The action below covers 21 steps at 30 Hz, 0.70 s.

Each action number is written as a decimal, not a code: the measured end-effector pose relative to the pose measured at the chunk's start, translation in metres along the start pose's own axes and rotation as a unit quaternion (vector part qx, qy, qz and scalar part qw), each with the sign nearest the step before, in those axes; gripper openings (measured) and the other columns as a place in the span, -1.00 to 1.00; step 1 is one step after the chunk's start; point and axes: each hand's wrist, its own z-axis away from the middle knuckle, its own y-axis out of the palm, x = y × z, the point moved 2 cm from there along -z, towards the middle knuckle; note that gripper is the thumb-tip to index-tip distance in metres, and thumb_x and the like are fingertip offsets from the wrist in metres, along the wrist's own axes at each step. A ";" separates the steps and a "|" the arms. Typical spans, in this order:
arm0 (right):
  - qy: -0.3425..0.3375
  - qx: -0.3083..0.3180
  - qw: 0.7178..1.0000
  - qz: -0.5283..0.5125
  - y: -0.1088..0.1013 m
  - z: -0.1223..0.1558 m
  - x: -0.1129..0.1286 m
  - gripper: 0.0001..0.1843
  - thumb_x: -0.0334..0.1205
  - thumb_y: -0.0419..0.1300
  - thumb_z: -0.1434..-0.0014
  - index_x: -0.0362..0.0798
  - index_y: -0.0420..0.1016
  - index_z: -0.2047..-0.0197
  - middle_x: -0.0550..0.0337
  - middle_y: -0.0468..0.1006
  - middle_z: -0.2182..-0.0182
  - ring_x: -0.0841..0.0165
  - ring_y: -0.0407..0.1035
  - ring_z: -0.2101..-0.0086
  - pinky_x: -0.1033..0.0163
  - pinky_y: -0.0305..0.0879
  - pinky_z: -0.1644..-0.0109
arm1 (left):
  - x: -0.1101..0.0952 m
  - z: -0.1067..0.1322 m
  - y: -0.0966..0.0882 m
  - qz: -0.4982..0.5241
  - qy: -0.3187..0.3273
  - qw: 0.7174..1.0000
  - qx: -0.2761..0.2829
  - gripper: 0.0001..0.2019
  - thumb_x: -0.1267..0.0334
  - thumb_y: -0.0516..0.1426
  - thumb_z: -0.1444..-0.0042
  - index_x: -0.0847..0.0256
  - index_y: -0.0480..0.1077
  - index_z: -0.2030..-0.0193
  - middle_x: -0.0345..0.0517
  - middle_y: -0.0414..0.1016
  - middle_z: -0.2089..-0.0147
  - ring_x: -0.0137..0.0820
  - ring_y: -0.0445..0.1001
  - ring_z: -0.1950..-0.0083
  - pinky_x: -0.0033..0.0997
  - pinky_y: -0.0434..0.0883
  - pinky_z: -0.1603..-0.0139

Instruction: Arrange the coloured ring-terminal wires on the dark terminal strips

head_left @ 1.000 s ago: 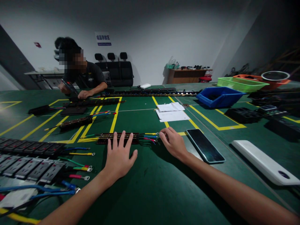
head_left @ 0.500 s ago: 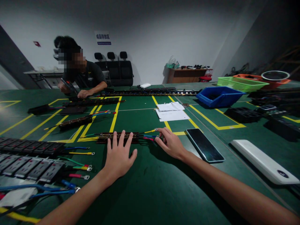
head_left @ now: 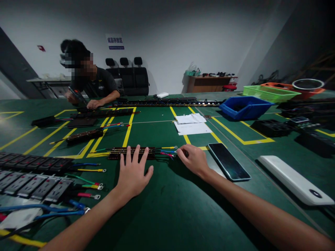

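Observation:
My left hand (head_left: 133, 170) lies with fingers spread, its fingertips on a dark strip with copper-coloured bars (head_left: 120, 152). From the strip's right end run thin wires (head_left: 163, 151) in yellow, blue and red, tipped with metal ring terminals. Just right of those tips is my right hand (head_left: 193, 158), fingers curled in and thumb toward the wire ends. The visible ring terminals are outside its grasp; whatever may be between the curled fingers is hidden. A phone (head_left: 229, 162) lies to the right of that hand.
Socket strips (head_left: 34, 184) with loose wires fill the left. Across the green table a co-worker (head_left: 91, 83) holds a dark power tool (head_left: 77, 96). Papers (head_left: 193, 128), a blue bin (head_left: 243, 107), a green basket (head_left: 269, 93) and a white device (head_left: 295, 179) stand right of centre.
My right hand has drawn slightly right and away from the wire tips, its fingers curling in. The yellow wire's end has dropped a little. My left hand has stayed put.

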 end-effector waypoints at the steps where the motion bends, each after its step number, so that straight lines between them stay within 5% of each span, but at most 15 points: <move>1: 0.003 0.000 1.000 -0.002 0.000 0.000 0.000 -0.64 -0.05 0.09 -0.35 -0.01 0.53 0.41 0.17 0.54 0.48 0.33 0.39 0.45 0.25 0.07 0.39 | 0.000 0.000 0.000 -0.001 0.000 1.000 0.003 -0.32 -0.14 -0.08 -0.35 0.04 0.01 -0.54 0.08 -0.01 -0.56 0.25 -0.10 -0.53 0.38 0.05 -0.39; 9: -0.086 -0.025 0.987 -0.131 -0.002 0.001 -0.001 -0.77 -0.14 0.11 -0.34 -0.05 0.55 0.20 0.14 0.54 0.40 0.34 0.38 0.43 0.24 0.24 0.33 | -0.001 0.000 -0.001 -0.011 0.002 1.000 0.003 -0.32 -0.12 -0.07 -0.35 0.06 0.03 -0.54 0.13 -0.01 -0.56 0.27 -0.10 -0.53 0.39 0.05 -0.38; 16: -0.086 -0.081 0.984 -0.133 -0.005 0.004 -0.003 -0.65 -0.17 0.04 -0.40 -0.04 0.60 0.31 0.15 0.50 0.44 0.35 0.38 0.45 0.24 0.20 0.36 | -0.002 0.000 -0.001 -0.013 0.006 1.000 -0.002 -0.33 -0.10 -0.07 -0.35 0.06 0.04 -0.53 0.13 0.00 -0.55 0.27 -0.09 -0.53 0.38 0.08 -0.37; 21: -0.215 -0.009 0.973 -0.088 -0.001 0.009 0.007 -0.63 -0.20 0.05 -0.40 -0.05 0.63 0.33 0.15 0.46 0.46 0.39 0.33 0.47 0.26 0.15 0.39 | -0.003 0.000 -0.002 -0.014 0.002 1.000 -0.003 -0.33 -0.09 -0.05 -0.34 0.08 0.05 -0.53 0.14 -0.01 -0.55 0.27 -0.09 -0.53 0.39 0.07 -0.38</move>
